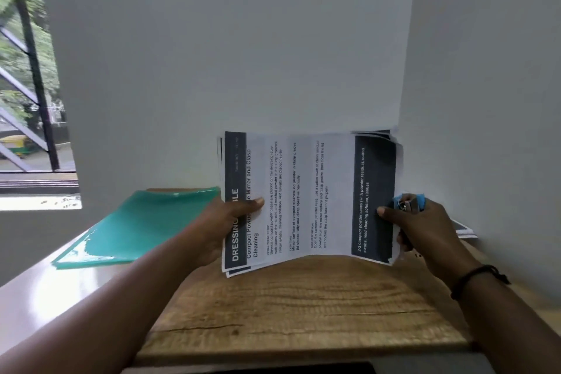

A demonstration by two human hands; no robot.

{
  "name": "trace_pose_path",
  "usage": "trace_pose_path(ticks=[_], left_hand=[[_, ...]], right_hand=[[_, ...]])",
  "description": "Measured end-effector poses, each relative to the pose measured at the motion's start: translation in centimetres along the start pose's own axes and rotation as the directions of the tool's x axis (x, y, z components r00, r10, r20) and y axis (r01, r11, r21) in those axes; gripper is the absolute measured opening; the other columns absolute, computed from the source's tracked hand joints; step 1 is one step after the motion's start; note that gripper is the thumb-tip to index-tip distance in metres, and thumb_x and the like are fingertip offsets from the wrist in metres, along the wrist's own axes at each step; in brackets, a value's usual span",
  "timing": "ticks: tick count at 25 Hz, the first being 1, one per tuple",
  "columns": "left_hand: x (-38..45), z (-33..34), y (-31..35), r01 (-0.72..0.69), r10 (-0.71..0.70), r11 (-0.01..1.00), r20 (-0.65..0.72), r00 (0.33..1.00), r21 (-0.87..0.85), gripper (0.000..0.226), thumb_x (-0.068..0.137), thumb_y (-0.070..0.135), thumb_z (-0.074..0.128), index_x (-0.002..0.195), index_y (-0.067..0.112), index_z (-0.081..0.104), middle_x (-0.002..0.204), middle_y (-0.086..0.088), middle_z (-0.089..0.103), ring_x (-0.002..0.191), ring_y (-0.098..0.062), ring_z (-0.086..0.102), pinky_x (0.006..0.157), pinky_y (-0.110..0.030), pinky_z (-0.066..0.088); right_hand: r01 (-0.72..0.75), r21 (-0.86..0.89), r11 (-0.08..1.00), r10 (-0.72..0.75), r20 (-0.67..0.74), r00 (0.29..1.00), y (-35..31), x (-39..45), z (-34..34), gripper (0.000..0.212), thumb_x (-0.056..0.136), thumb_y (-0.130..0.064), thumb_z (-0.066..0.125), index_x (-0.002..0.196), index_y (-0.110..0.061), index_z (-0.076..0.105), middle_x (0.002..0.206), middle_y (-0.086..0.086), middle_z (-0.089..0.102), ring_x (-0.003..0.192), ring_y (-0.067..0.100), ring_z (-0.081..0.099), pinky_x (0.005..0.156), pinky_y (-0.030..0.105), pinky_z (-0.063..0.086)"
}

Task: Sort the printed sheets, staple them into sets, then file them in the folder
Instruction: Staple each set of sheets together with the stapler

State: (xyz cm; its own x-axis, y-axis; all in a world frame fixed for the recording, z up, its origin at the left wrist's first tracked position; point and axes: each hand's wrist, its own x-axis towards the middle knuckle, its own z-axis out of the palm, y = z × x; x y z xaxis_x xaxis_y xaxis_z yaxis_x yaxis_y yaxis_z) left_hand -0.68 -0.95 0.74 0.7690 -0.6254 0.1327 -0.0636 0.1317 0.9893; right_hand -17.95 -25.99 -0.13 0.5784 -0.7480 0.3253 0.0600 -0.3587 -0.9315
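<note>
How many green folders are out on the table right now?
1: the green folder lies on the table at the left, beside the left hand. The held sheets may hide more.

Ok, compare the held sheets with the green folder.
The sheets are white with printed text and dark bands; the folder is glossy plain teal. The sheets are held up off the table by the left hand and right hand; the folder lies on the table, untouched. Both are thin and flexible.
</note>
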Motion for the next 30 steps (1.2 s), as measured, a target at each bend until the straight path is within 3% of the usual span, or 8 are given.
trace_pose_path(ticks=[3, 8, 11, 16, 22, 25, 27, 30], left_hand=[[-1.2, -0.2, -0.7, 0.013, -0.011, 0.999, -0.042, 0.999, 0.04, 0.029, 0.089, 0.015, 0.064, 0.115, 0.005, 0.061, 0.1, -0.018, 0.073, 0.093, -0.036, 0.071, 0.083, -0.049, 0.057], [-1.7, -0.8, 0.1, -0.064, 0.065, 0.998, -0.057, 0.996, 0.029, 0.052, 0.084, 0.052, 0.063, 0.111, 0.008, 0.063, 0.101, -0.017, 0.073, 0.091, -0.036, 0.071, 0.083, -0.049, 0.057], [-1.6, 0.2, -0.5, -0.087, 0.097, 0.994, -0.155, 0.983, 0.071, 0.036, 0.091, 0.041, 0.057, 0.106, 0.01, 0.064, 0.093, -0.013, 0.075, 0.084, -0.031, 0.073, 0.077, -0.046, 0.059], [-1.9, -0.2, -1.2, -0.096, 0.114, 0.985, -0.123, 0.986, 0.146, 0.015, 0.091, 0.013, 0.061, 0.106, 0.011, 0.061, 0.099, -0.013, 0.073, 0.09, -0.03, 0.072, 0.084, -0.051, 0.057], [-2.2, -0.5, -2.6, 0.035, -0.034, 0.992, -0.013, 0.999, 0.122, 0.039, 0.086, -0.004, 0.063, 0.124, 0.006, 0.054, 0.106, -0.013, 0.073, 0.096, -0.027, 0.072, 0.077, -0.04, 0.06], [-1.9, -0.7, -3.2, 0.0, -0.003, 0.987, 0.017, 1.0, 0.161, 0.051, 0.084, -0.005, 0.066, 0.13, 0.007, 0.048, 0.111, -0.011, 0.072, 0.101, -0.023, 0.071, 0.077, -0.034, 0.06], [-2.0, -0.6, -3.2, -0.017, 0.018, 0.978, -0.003, 1.0, 0.209, 0.044, 0.085, -0.004, 0.065, 0.125, 0.009, 0.052, 0.107, -0.007, 0.073, 0.101, -0.022, 0.07, 0.079, -0.034, 0.059], [-2.7, -0.3, -3.1, -0.123, 0.148, 0.927, -0.046, 0.988, 0.355, 0.038, 0.087, 0.0, 0.066, 0.117, 0.021, 0.056, 0.101, 0.0, 0.074, 0.098, -0.02, 0.071, 0.085, -0.046, 0.058]], right_hand=[[-0.018, 0.023, 1.0, 0.017, 0.007, 1.0, 0.4, -0.3, -0.1, 0.022, 0.085, -0.018, 0.07, 0.102, -0.009, 0.06, 0.07, 0.012, 0.062, 0.05, 0.018, 0.051, 0.041, 0.024, 0.043], [-0.023, 0.03, 0.999, 0.024, -0.015, 1.0, 0.6, -0.6, 0.1, 0.022, 0.086, -0.024, 0.069, 0.1, -0.01, 0.06, 0.068, 0.011, 0.061, 0.048, 0.018, 0.05, 0.037, 0.021, 0.041], [0.004, 0.069, 0.998, 0.0, -0.051, 0.999, 0.7, -0.8, 0.2, 0.022, 0.086, -0.022, 0.07, 0.101, -0.01, 0.061, 0.072, 0.01, 0.062, 0.05, 0.018, 0.05, 0.041, 0.024, 0.042], [0.011, 0.081, 0.997, -0.006, -0.059, 0.998, 1.1, -1.1, 0.3, 0.019, 0.087, -0.023, 0.068, 0.098, -0.01, 0.059, 0.073, 0.013, 0.063, 0.05, 0.021, 0.049, 0.044, 0.027, 0.042], [-0.005, -0.009, 1.0, 0.004, -0.033, 0.999, 1.6, -0.8, 0.3, 0.026, 0.089, -0.028, 0.066, 0.101, -0.007, 0.059, 0.072, 0.011, 0.063, 0.052, 0.02, 0.053, 0.043, 0.026, 0.043], [-0.043, -0.005, 0.999, 0.043, -0.008, 0.999, 1.8, -0.7, 0.4, 0.028, 0.088, -0.027, 0.067, 0.101, -0.004, 0.06, 0.067, 0.009, 0.06, 0.049, 0.019, 0.051, 0.043, 0.025, 0.041], [-0.048, -0.013, 0.999, 0.047, -0.012, 0.999, 1.9, -0.5, 0.5, 0.027, 0.087, -0.026, 0.068, 0.1, -0.004, 0.06, 0.067, 0.009, 0.06, 0.05, 0.019, 0.051, 0.044, 0.025, 0.041], [-0.027, 0.05, 0.998, 0.03, -0.057, 0.998, 1.5, -0.2, 0.5, 0.024, 0.085, -0.021, 0.07, 0.098, -0.003, 0.061, 0.065, 0.006, 0.058, 0.052, 0.019, 0.05, 0.047, 0.026, 0.041]])
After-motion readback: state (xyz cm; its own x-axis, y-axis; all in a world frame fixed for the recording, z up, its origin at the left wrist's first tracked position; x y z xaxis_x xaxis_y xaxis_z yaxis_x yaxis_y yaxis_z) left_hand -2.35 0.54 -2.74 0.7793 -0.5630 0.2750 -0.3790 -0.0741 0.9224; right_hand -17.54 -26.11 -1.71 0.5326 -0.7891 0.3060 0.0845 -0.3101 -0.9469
